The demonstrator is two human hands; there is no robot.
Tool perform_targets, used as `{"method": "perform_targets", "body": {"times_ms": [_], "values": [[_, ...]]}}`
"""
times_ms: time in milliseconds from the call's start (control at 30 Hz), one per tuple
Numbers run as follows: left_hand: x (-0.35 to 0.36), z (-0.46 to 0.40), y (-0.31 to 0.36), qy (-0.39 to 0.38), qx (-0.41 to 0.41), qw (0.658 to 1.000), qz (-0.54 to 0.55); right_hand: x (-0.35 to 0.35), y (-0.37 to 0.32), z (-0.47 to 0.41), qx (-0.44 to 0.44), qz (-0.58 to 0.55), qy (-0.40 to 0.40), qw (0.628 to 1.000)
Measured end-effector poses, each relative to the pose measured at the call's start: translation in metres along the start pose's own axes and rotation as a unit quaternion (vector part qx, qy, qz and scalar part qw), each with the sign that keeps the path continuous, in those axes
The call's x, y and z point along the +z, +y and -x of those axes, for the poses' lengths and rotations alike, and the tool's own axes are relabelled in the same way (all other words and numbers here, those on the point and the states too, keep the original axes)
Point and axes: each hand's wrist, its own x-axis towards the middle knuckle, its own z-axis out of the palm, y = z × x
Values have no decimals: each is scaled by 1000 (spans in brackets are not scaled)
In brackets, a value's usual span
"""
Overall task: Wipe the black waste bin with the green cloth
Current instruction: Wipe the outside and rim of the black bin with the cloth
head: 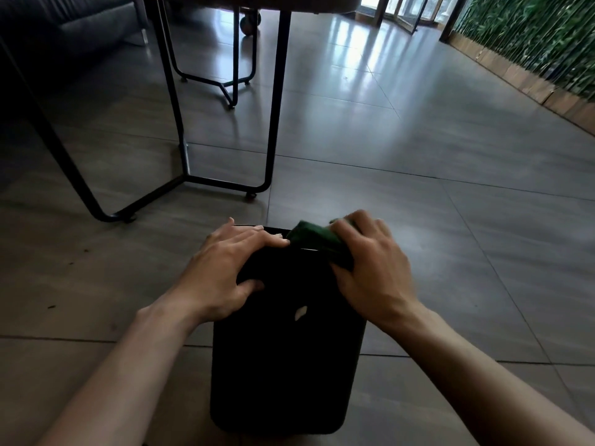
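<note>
The black waste bin [283, 355] lies tilted away from me on the tiled floor, with a small pale mark on its near side. My left hand [225, 272] grips the bin's far left edge, fingers over the top and thumb on the side. My right hand [370, 272] presses the folded green cloth [314, 239] against the bin's far right corner. Part of the cloth is hidden under my fingers.
A table with black metal legs [273, 101] stands just beyond the bin on the left. A dark sofa [64, 24] sits at the far left. A green plant wall [528, 37] with a wooden base runs along the right. Grey floor tiles [418, 149] stretch ahead.
</note>
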Motion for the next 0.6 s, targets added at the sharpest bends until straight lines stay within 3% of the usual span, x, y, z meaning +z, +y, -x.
{"method": "perform_targets", "body": {"times_ms": [100,267,367,433,600], "values": [[2,1,-1,15,5,1000,-3,1,3,14,51,-138,115,982],[3,-4,-2,29,-18,999,-23,30,-12,46,-32,-170,187,967],[5,-5,-2,33,-22,999,-27,62,-19,52,-48,-140,154,977],[6,-5,-4,34,-22,999,-26,82,-19,55,-58,-54,95,992],[5,-7,-5,36,-38,998,-19,119,-20,100,-182,56,-54,980]]}}
